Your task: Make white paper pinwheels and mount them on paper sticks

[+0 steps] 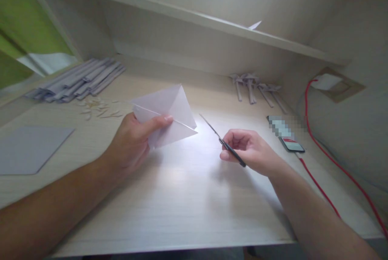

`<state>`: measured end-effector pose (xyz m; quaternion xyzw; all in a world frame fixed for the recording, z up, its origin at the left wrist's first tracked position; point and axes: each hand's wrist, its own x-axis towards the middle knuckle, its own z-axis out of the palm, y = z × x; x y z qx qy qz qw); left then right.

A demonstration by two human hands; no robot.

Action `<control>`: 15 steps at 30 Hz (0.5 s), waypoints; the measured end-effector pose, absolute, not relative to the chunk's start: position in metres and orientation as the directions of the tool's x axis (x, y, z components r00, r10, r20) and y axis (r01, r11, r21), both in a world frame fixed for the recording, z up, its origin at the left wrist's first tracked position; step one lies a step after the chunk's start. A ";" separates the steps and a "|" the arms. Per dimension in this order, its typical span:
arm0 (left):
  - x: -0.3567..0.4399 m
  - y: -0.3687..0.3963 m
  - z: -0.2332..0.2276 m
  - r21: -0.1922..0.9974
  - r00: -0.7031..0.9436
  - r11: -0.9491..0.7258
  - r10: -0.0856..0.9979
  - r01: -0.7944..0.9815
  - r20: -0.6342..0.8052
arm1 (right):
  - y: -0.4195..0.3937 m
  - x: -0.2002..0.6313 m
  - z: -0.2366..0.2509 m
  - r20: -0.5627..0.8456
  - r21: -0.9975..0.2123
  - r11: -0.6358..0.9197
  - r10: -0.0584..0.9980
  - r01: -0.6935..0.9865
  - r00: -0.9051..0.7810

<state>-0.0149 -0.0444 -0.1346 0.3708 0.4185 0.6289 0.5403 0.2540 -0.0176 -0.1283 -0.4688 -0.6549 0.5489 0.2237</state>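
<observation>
Holding folded paper (171, 104) and scissors (226, 145)
Left hand (135, 141) is pinching the paper; right hand (253, 149) is gripping the scissors.

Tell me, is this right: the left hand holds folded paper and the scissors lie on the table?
Not quite: the head view shows the scissors held in the right hand, not lying on the table. The left hand does hold folded paper.
</observation>
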 end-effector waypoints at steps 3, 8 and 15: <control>-0.016 -0.044 -0.132 0.917 -0.168 -0.077 0.986 -0.392 0.011 | -0.018 0.258 -0.124 -0.198 -0.912 0.016 0.858 0.410 -0.475; -0.017 -0.044 -0.132 0.901 -0.192 -0.120 0.981 -0.417 0.042 | -0.018 0.263 -0.121 -0.179 -0.894 0.077 0.841 0.441 -0.511; -0.015 -0.048 -0.132 0.920 -0.165 -0.090 0.986 -0.381 0.029 | -0.022 0.260 -0.119 -0.185 -0.901 0.083 0.813 0.425 -0.552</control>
